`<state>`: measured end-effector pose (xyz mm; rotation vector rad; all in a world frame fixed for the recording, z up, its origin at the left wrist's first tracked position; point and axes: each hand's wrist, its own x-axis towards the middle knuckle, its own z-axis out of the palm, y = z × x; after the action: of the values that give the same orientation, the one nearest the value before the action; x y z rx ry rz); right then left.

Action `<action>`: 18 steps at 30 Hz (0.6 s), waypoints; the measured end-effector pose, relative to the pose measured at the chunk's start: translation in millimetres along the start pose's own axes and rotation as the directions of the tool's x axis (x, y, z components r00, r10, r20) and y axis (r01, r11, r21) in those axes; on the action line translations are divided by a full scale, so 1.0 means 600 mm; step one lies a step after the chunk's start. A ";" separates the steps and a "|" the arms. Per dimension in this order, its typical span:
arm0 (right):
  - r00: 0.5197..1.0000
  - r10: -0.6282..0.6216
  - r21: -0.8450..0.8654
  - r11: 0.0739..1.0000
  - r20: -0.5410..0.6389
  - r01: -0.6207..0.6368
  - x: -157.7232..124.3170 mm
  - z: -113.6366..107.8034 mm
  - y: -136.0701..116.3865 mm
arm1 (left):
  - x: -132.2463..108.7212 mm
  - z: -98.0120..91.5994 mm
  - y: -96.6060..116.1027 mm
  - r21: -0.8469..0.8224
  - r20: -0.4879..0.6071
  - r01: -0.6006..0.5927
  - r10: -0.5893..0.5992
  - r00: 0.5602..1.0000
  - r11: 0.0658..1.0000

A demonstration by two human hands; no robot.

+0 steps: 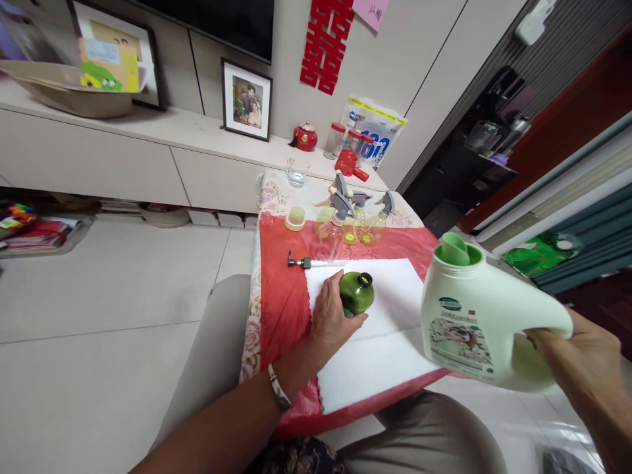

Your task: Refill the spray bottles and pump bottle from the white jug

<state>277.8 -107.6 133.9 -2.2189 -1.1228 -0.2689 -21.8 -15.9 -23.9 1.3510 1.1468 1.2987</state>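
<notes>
My left hand [333, 315] is wrapped round a green bottle [357, 294], whose open neck faces up. The bottle is over a white cloth [380, 355] on the table. By its handle, my right hand [585, 352] grips a large pale green detergent jug [469, 316]. The jug is uncapped, with a green spout showing in its mouth, and it hangs tilted to the right of the bottle. A black pump head [299, 262] with a white tube lies just beyond my left hand. Behind it stand several spray bottles [329, 240] with grey triggers.
A pale cap [295, 218] sits on the red table cover [281, 283]. Farther back are a glass cup [297, 173], a red scoop-like item [350, 163], red-lidded jars [334, 140] and a red pot [306, 137]. A long cabinet [123, 158] borders the table's far end.
</notes>
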 end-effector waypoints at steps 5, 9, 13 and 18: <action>0.992 0.088 0.006 0.996 0.096 -0.089 0.006 -0.014 -0.009 | -0.001 0.002 -0.001 -0.006 -0.016 0.009 -0.009 1.000 1.000; 0.987 0.102 -0.031 0.995 0.123 -0.099 0.012 -0.022 -0.011 | -0.001 0.003 -0.005 0.060 -0.011 -0.033 0.033 0.999 0.998; 0.984 0.104 -0.097 0.991 0.145 -0.091 0.014 -0.028 -0.021 | -0.001 0.002 -0.006 0.087 0.009 -0.037 0.037 0.999 0.996; 0.984 0.040 -0.165 0.986 0.175 -0.011 0.011 -0.029 -0.037 | -0.002 0.001 -0.004 0.069 -0.006 -0.031 0.032 0.999 0.997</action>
<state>266.2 -104.5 160.0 -2.4405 -1.2025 -0.1581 -21.2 -16.4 -26.3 1.4204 1.1887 1.2981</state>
